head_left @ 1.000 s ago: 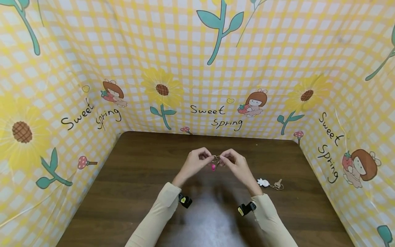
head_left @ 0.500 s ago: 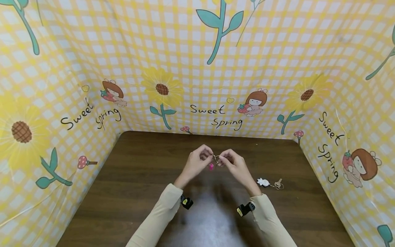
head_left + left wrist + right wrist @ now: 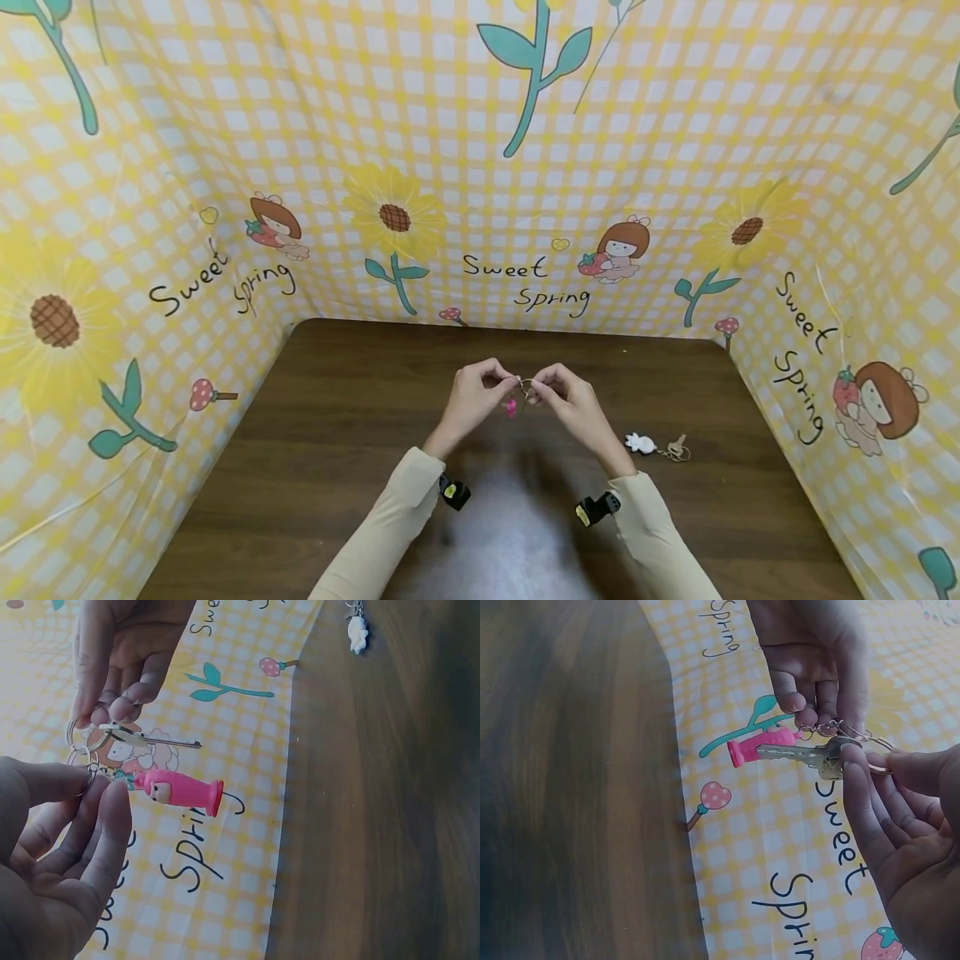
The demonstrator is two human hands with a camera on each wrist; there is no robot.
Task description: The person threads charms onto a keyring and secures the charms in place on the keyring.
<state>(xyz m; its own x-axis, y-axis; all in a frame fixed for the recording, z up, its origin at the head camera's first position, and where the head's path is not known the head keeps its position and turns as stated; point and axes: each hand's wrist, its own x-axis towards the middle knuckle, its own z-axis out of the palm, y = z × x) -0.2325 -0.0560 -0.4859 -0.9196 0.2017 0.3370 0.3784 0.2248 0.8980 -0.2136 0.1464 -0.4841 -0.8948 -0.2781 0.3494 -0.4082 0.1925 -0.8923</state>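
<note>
Above the table, my left hand pinches the small-ring and chain end of a keychain between thumb and fingertips. A pink figure charm hangs from that chain, just past the left fingertips. My right hand pinches the metal key ring of the same keychain. On this ring sits a silver key, its blade pointing away from the right fingers. Ring and chain run between the two hands; the fingertips partly cover where they join.
A white charm on a chain with another key lies on the brown wooden table, beyond my right wrist. Yellow checked cloth with printed flowers hangs around the back and both sides.
My left hand has risen a little and come back down, and the pink charm has shifted slightly left. My right hand stays nearly where it was. Both hands keep their hold.
</note>
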